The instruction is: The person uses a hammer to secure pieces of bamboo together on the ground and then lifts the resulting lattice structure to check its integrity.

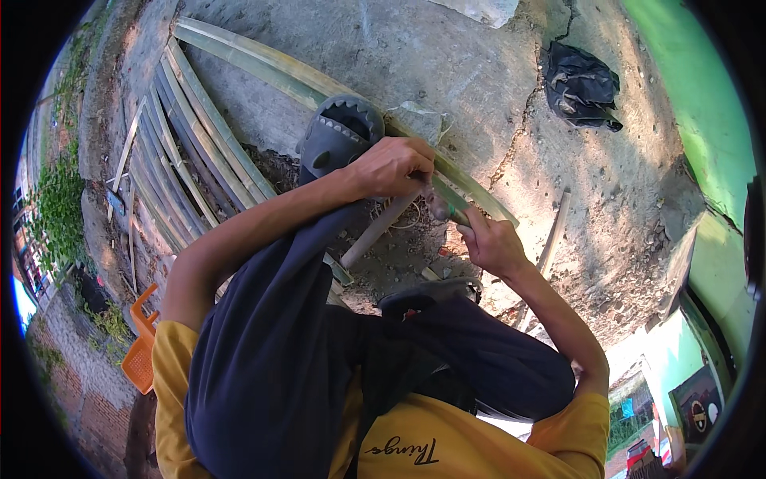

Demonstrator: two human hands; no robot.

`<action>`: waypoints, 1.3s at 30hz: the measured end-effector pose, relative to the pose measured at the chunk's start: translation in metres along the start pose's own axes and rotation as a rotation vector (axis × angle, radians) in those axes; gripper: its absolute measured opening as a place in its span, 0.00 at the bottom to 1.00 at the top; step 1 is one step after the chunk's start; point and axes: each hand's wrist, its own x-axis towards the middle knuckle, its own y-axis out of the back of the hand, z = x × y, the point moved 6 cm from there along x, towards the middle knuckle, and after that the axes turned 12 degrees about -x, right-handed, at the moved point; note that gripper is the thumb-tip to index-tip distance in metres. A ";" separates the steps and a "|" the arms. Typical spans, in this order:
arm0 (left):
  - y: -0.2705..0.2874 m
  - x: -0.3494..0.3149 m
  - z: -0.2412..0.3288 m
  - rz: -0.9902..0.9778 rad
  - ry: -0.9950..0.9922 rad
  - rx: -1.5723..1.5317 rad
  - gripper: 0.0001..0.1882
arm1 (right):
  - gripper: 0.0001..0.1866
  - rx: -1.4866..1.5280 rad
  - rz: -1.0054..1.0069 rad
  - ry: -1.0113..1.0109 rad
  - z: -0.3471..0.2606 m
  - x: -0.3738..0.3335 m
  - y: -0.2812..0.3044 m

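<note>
I am squatting over cracked concrete ground. My left hand is closed around the upper end of a pale wooden stick that slants down to the left, just above my knee. A greyish blade-like piece shows right below that fist; I cannot tell if it belongs to the stick. My right hand pinches the near end of a long green bamboo strip, which runs across the ground to the upper left. The two hands are a few centimetres apart. My dark trousers hide the stick's lower end.
Several split bamboo slats lie stacked at the left. My dark sandals rest on the ground by the hands. A black bag lies at the upper right near a green wall. An orange basket stands at the lower left.
</note>
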 end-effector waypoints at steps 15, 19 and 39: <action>0.001 0.000 0.001 -0.014 -0.044 0.037 0.05 | 0.12 -0.053 -0.039 -0.061 0.006 0.002 -0.007; -0.002 0.000 -0.005 -0.064 0.010 0.033 0.06 | 0.12 0.251 0.309 0.306 -0.011 -0.014 0.017; -0.001 -0.001 -0.002 -0.036 0.002 0.041 0.06 | 0.23 0.536 0.217 -0.420 0.009 0.058 0.005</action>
